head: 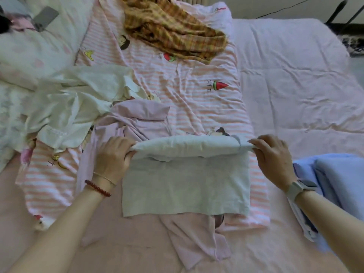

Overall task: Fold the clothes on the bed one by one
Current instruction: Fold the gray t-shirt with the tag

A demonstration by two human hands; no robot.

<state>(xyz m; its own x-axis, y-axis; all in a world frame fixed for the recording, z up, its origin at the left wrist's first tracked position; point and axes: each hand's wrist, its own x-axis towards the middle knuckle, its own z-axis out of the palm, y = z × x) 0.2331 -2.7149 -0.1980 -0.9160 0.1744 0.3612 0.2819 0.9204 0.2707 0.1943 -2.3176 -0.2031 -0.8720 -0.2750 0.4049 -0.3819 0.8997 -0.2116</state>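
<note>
Two hands work over a bed point(295, 75) covered in a pale pink sheet. The left hand point(113, 157) and the right hand point(272, 155) each pinch one end of the folded-over top edge of a grey garment point(185, 186). Both hands are closed on the cloth, knuckles up, lifting that edge slightly off the bed. The left wrist wears two bracelets, the right wrist a watch.

The grey garment lies flat in the near centre of the bed, between the hands. Its raised fold runs left to right, so its long axis lies crosswise to the person; the loose lower edge points toward the person.

Five other loose cloth pieces can be counted. A pink-and-white striped cloth point(187, 79) printed with fruit and cartoon figures spreads beneath the grey garment and away up the bed. A lilac garment point(141, 117) lies crumpled just beyond the left hand and also shows below the grey garment's near edge. A white shirt point(74, 103) is heaped to the left. A mustard checked cloth point(171, 30) is bunched at the far end. A blue folded pile point(334, 174) sits beside the right wrist.

A phone point(46, 17) rests at far left on white bedding. Dark floor shows at far right.
</note>
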